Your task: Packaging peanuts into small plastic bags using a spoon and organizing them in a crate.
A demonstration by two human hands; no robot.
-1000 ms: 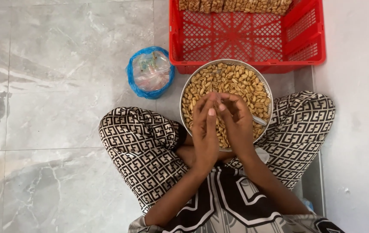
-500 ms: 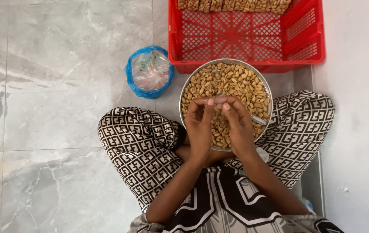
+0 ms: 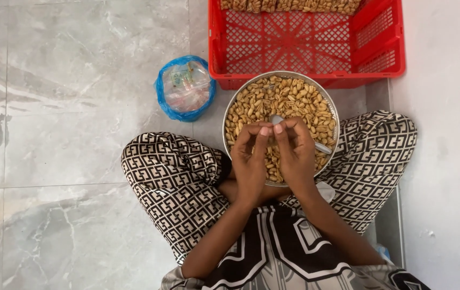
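Since the frame half a second earlier, both hands have drawn slightly closer at the fingertips; a second ago they were pressed nearly palm to palm, and they now stand parted below with only the tips meeting. Nearest the camera, both forearms rise from the patterned black-and-white garment (image 3: 273, 252) and converge over the lap of the cross-legged person. Left hand (image 3: 250, 164): back toward the camera, fingers curled upward, thumb and forefinger pinched together at the tip; whether a nut sits in the pinch cannot be told. Right hand (image 3: 296, 156): likewise curled, fingertips meeting those of the left hand, partly closed; what it grips is hidden. Both hands hover above the near half of the round metal bowl (image 3: 231, 104), which rests on the floor between the knees and is filled with peanuts (image 3: 289, 99). A metal spoon (image 3: 322, 146) lies in the nuts, its bowl end just beyond the fingertips and its handle emerging to the right of the right hand. Left of the bowl, on the grey marble floor (image 3: 69, 107), sits a blue plastic bag (image 3: 185, 88) with clear contents. Farthest, touching the bowl's far rim, stands a red plastic crate (image 3: 305, 45).
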